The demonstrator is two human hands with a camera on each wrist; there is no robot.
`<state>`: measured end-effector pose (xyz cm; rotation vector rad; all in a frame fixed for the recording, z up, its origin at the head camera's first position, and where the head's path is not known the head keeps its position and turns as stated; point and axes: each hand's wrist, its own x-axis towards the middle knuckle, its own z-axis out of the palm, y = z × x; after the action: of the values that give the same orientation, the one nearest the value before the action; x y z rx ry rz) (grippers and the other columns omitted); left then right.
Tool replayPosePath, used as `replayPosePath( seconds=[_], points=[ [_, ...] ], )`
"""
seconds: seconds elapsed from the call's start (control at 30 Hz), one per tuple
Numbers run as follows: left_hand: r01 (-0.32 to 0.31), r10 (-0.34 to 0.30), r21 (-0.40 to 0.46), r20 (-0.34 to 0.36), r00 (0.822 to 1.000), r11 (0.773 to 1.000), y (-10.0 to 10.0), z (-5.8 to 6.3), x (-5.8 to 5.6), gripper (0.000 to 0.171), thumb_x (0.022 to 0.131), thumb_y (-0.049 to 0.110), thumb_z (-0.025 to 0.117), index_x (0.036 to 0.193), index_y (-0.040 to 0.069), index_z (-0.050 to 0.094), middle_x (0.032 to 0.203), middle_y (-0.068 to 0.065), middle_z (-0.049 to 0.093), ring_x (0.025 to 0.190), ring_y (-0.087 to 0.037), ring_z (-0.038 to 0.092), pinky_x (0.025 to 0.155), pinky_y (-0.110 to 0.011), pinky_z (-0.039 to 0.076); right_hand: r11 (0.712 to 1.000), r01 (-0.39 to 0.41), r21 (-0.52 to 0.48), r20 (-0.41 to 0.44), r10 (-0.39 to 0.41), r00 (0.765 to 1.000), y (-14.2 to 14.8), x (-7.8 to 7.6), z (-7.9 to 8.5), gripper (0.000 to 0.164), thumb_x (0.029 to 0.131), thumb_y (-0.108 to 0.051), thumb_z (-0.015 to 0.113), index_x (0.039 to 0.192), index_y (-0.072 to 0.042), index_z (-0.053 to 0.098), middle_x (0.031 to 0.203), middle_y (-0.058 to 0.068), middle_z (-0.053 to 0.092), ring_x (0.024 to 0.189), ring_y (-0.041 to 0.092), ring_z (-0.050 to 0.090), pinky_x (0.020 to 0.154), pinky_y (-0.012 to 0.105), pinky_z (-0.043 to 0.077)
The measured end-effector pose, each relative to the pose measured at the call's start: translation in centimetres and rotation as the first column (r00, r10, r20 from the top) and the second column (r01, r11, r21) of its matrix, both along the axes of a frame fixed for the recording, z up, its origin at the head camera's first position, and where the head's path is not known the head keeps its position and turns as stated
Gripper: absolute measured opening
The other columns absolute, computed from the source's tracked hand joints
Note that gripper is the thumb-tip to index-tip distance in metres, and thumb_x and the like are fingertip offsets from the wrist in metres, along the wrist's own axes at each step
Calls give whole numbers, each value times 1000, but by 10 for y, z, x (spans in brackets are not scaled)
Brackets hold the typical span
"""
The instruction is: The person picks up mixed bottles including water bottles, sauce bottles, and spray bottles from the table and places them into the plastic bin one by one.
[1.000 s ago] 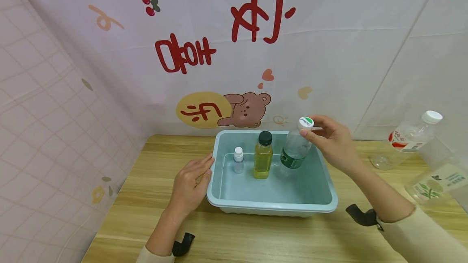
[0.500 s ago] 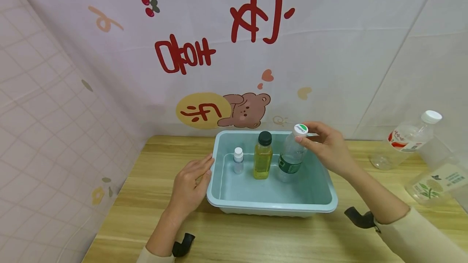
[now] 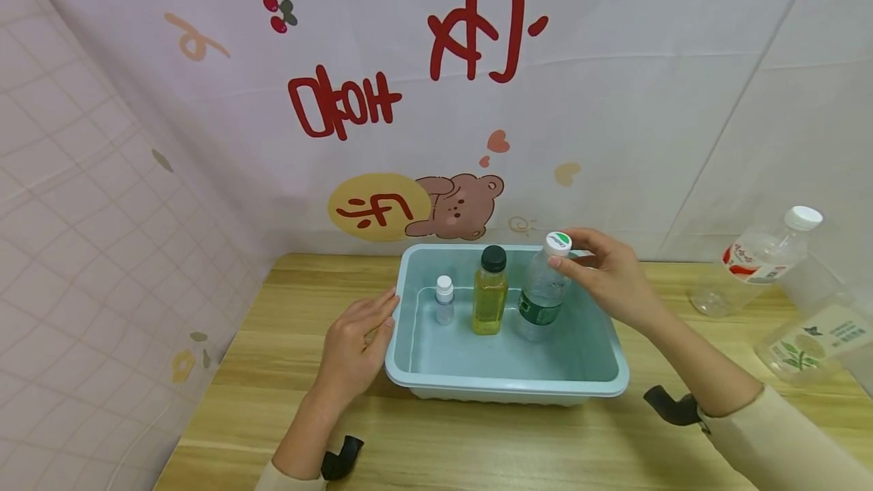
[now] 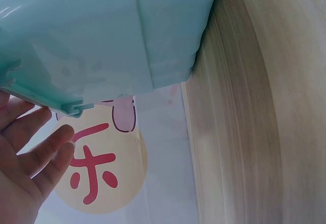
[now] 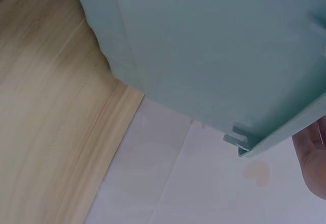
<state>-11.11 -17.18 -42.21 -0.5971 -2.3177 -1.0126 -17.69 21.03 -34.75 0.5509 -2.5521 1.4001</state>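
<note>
My right hand (image 3: 615, 277) pinches a clear plastic bottle (image 3: 543, 286) with a green label by its white cap, thumb in front. The bottle stands nearly upright inside a light-blue plastic basin (image 3: 508, 383). To its left are a bottle of yellow liquid (image 3: 489, 295) with a black cap and a small white-capped bottle (image 3: 445, 305). Against the basin's left rim rests my left hand (image 3: 356, 341), its fingers fairly straight. The left wrist view shows the fingers of that left hand (image 4: 33, 150) at the rim. Only part of the right hand (image 5: 313, 160) appears in the right wrist view.
On the wooden table (image 3: 307, 286), to the right of the basin, are a clear bottle (image 3: 757, 264) with a red-and-white label and another clear bottle (image 3: 811, 339) with a leaf-printed label. A printed cloth wall (image 3: 614, 112) rises behind the table.
My right hand has brought the green-labelled bottle slightly left and down, and tilted it more upright in the basin. My left hand has stayed at the rim.
</note>
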Motion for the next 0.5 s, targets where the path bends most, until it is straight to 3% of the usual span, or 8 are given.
replayPosePath(
  seconds=[0.33,0.5],
  points=[
    [2,-2,7,6,1000,1000,-1,0,0,33,95,2,68,127,-3,73,134,-15,69,117,-32,69,93,-53,59,1000,-8,-2,-13,8,1000,-3,-3,-1,41,97,-13,77,135,-4,66,122,16,73,98,35,72,75,21,58],
    [0,0,6,16,1000,1000,-1,1,0,33,95,3,68,127,-2,73,134,-15,69,117,-32,69,94,-53,58,1000,10,6,-6,-10,1000,1,-3,0,44,96,-14,77,137,-5,64,123,16,71,96,28,70,74,21,58]
  ],
)
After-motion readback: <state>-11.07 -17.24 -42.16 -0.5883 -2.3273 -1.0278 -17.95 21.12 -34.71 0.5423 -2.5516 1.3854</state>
